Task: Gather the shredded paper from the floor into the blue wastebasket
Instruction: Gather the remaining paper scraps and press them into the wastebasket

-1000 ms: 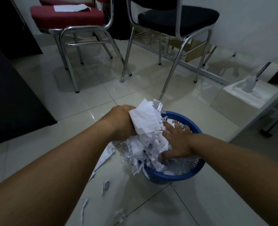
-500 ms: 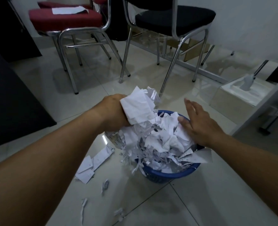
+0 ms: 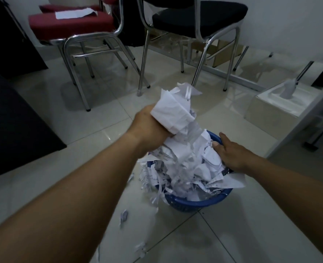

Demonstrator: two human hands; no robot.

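At mid-frame, the left hand [image 3: 149, 128] has its fingers curled tight round a crumpled wad of paper [image 3: 174, 112]. The fingers themselves are mostly hidden behind the sheets, and the wad is held just above and to the upper left of the blue wastebasket [image 3: 194, 203]. To the right of centre, the right hand [image 3: 230, 154] lies palm down on the heap at the basket's right rim. Its fingers [image 3: 222, 136] are fairly straight and reach over the blue edge, though I cannot tell whether any of them hook under it. Below both hands, shredded paper [image 3: 191, 168] fills the wastebasket past its brim, with strips hanging over the near and left sides. The step in hand looks like loading this handful, so the next move calls for bringing the wad down over the opening, letting go, and pressing the pile down so it does not spill. Further out, toward the lower left of the frame, a few loose scraps [image 3: 123, 215] lie on the tiled floor [image 3: 100, 130], near the basket but apart from either hand. They would need picking up afterwards, so the job seems well along but not finished.
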